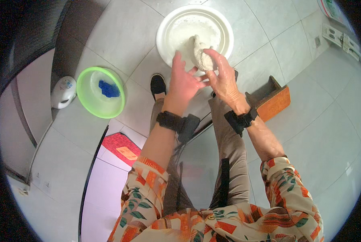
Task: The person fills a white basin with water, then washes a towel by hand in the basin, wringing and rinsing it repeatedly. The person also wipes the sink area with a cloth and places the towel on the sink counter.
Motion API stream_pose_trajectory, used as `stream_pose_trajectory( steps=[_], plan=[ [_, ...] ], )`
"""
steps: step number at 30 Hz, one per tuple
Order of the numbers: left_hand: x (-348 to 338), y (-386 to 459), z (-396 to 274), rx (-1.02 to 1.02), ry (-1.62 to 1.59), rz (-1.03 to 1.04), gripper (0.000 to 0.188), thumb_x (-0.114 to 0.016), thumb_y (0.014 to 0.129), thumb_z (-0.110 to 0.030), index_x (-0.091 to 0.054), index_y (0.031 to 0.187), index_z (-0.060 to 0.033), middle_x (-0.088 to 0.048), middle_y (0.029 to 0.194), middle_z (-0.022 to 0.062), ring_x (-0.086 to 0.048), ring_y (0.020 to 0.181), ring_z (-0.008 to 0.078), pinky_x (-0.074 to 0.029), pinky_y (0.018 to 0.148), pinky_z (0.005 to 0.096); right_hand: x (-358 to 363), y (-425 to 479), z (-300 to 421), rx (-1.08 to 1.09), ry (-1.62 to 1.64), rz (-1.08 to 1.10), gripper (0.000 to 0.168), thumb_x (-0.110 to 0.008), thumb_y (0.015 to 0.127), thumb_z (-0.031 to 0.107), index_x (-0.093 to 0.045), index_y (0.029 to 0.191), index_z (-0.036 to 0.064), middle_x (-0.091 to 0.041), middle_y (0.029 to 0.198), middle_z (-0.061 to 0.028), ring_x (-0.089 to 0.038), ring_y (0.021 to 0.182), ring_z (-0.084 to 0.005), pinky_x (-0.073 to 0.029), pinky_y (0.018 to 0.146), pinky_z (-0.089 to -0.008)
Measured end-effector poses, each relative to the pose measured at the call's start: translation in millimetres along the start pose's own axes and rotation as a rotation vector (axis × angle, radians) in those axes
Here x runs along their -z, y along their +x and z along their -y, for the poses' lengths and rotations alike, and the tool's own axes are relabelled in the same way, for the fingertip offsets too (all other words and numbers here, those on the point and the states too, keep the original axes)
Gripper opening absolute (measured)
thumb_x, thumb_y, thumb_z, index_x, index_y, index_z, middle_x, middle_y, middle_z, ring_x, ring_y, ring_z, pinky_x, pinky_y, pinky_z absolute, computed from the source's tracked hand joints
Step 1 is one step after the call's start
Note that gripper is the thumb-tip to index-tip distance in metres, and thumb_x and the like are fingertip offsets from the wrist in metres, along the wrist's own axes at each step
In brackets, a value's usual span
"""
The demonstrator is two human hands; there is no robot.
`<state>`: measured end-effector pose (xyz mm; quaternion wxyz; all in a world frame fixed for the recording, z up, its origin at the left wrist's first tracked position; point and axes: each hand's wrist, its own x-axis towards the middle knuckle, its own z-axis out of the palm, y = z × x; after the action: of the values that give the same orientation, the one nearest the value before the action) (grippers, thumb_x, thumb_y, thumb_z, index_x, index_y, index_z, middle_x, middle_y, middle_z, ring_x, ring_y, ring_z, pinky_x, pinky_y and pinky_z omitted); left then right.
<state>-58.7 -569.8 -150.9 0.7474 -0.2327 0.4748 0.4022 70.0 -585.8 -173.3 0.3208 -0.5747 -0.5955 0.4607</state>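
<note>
A bunched, wet-looking white cloth (202, 57) hangs in my right hand (224, 74), over the near side of a white basin (162, 39). My thumb and fingers pinch its lower end. Cloudy whitish water with suds fills part of the basin. My left hand (185, 81) is beside the cloth with its fingers spread and nothing in it. Its fingertips reach towards the right hand; whether they touch it I cannot tell. Black bands with small boxes are strapped around both wrists.
Left of me a light green basin (120, 104) holds a blue cloth (108, 88), next to a white plastic bottle (64, 92). A small wooden stool or box (272, 103) is at the right. A red mat (123, 146) lies at lower left. Power sockets (333, 34) are at upper right.
</note>
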Motion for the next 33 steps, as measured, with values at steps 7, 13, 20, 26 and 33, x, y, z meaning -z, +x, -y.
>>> stream_pose_trajectory(
  steps=[7, 13, 20, 26, 33],
  plan=[
    [1.5, 17.8, -15.2, -0.080, 0.122, 0.242, 0.087, -0.047, 0.084, -0.061, -0.020, 0.140, -0.0002, -0.036, 0.138, 0.0173, -0.036, 0.128, 0.0325, -0.028, 0.106, 0.0483, 2.4, -18.3, 17.7, 0.219, -0.055, -0.035, 0.043, -0.055, 0.072, -0.003, -0.051, 0.113, 0.007, -0.055, 0.104, -0.0153, -0.050, 0.097, -0.0358, -0.042, 0.087, -0.0415],
    [10.5, 46.2, -17.2, -0.174, 0.218, 0.344, 0.061, -0.040, 0.091, -0.052, -0.042, 0.126, -0.0029, -0.050, 0.119, 0.0130, -0.051, 0.109, 0.0262, -0.042, 0.095, 0.0382, 0.5, -22.7, 17.7, 0.205, 0.021, -0.009, 0.041, -0.054, 0.070, -0.005, -0.050, 0.109, 0.007, -0.053, 0.099, -0.0163, -0.050, 0.097, -0.0368, -0.042, 0.086, -0.0413],
    [-6.7, 39.2, -15.8, -0.323, 0.388, 0.312, 0.059, -0.047, 0.089, -0.047, -0.043, 0.125, -0.0003, -0.050, 0.121, 0.0144, -0.051, 0.110, 0.0275, -0.043, 0.095, 0.0411, -9.3, -24.9, 12.9, -0.089, 0.404, -0.075, 0.039, -0.058, 0.080, 0.002, -0.042, 0.115, 0.007, -0.054, 0.105, -0.0149, -0.053, 0.098, -0.0258, -0.043, 0.087, -0.0341],
    [-5.3, 77.2, -23.7, -0.207, 0.228, 0.219, 0.058, -0.052, 0.088, -0.042, -0.040, 0.130, -0.0039, -0.047, 0.127, 0.0119, -0.049, 0.113, 0.0273, -0.042, 0.096, 0.0419, -21.5, -10.0, -5.5, -0.434, 0.758, -0.348, 0.039, -0.056, 0.088, 0.018, -0.038, 0.119, 0.002, -0.053, 0.110, -0.0113, -0.051, 0.100, -0.0169, -0.043, 0.086, -0.0309],
    [-18.4, 67.5, -9.6, -0.752, 1.100, 0.174, 0.055, -0.047, 0.092, -0.036, -0.036, 0.134, -0.0023, -0.044, 0.133, 0.0155, -0.044, 0.120, 0.0269, -0.034, 0.103, 0.0345, -23.1, 12.1, -35.5, -0.682, 1.319, -0.419, 0.044, -0.050, 0.091, 0.027, -0.038, 0.124, 0.000, -0.054, 0.111, -0.0119, -0.056, 0.094, -0.0190, -0.047, 0.080, -0.0324]
  ],
)
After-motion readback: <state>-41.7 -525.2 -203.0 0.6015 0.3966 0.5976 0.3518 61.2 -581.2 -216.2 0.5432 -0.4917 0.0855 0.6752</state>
